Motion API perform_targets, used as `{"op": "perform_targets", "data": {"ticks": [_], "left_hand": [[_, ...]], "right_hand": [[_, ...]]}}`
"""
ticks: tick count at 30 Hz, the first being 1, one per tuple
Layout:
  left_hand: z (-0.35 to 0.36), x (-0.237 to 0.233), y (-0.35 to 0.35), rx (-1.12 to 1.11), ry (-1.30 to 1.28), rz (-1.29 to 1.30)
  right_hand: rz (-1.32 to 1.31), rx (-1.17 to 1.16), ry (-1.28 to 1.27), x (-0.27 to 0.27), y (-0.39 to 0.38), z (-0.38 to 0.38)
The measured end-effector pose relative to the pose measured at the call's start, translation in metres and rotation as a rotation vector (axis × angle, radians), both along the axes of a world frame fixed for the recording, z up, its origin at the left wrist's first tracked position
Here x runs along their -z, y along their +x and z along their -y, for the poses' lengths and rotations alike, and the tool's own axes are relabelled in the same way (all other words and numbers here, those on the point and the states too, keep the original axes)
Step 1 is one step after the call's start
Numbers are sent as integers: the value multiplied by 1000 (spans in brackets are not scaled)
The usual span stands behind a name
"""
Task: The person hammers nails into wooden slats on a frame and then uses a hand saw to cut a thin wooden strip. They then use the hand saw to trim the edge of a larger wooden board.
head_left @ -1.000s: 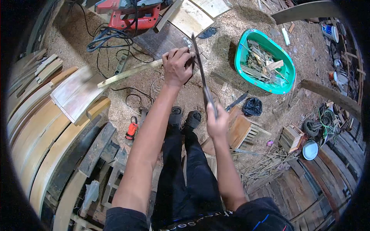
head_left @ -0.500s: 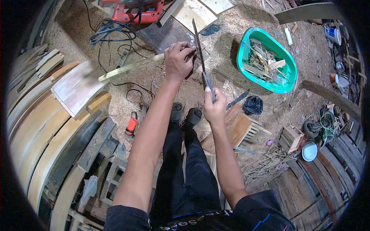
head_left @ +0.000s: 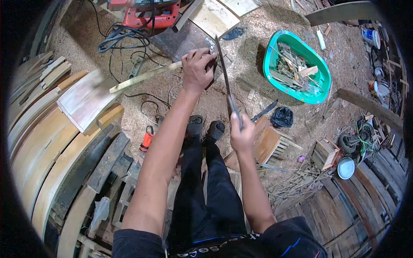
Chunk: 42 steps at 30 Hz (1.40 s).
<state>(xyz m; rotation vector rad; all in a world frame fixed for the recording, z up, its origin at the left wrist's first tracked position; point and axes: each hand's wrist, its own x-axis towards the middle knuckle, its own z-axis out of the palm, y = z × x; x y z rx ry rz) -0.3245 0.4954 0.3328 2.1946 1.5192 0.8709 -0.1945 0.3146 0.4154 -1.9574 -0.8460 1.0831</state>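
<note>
In my left hand [head_left: 197, 71] is a pale wooden strip [head_left: 148, 76], which reaches out to the left; my closed fingers cover its right end. My right hand [head_left: 241, 132] is wrapped round the grey handle of what looks like a handsaw [head_left: 223, 64], its long dark blade seen almost edge-on. The blade points away from me and passes just right of my left fingers. Whether its edge touches the wood is hidden by those fingers.
Beyond my hands lie a red power tool [head_left: 151, 16] and coiled cables [head_left: 122, 38]. A green tub [head_left: 267, 64] of wood scraps stands to the right. Curved boards [head_left: 51, 172] line the left. Another dark blade [head_left: 265, 110] and a black bag [head_left: 282, 117] lie on the sawdust-strewn floor.
My right hand has drawn the saw back toward my body, so its tip sits nearer my left fingers. My left hand and the strip have barely moved.
</note>
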Motion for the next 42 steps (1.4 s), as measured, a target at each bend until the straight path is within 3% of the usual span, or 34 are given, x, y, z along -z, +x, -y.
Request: {"op": "perform_targets", "data": {"ticks": [3, 6, 8, 11, 18, 19, 22, 27, 31, 35, 38, 42], "left_hand": [[3, 0, -3, 8, 30, -17], [2, -4, 0, 22, 52, -4], [0, -5, -1, 16, 46, -1], [-1, -5, -1, 19, 40, -12], [1, -6, 0, 12, 52, 7], [4, -4, 0, 18, 41, 3], [-1, -3, 0, 12, 61, -18], [-8, -7, 0, 6, 72, -17], [1, 0, 0, 6, 61, -52], [1, 0, 1, 18, 59, -37], [3, 2, -2, 21, 54, -37], [3, -1, -2, 15, 41, -46]], "right_hand": [[13, -3, 45, 7, -5, -40], [47, 17, 133, 4, -9, 0], [26, 15, 42, 3, -6, 3], [38, -35, 43, 4, -1, -58], [-13, 9, 27, 10, -1, 9], [97, -34, -8, 2, 0, -9], [51, -47, -32, 13, 0, -67], [14, -14, 59, 16, 1, 8], [-45, -56, -14, 17, 7, -62], [107, -36, 33, 5, -4, -12], [36, -36, 2, 7, 4, 4], [-11, -21, 34, 15, -3, -59]]}}
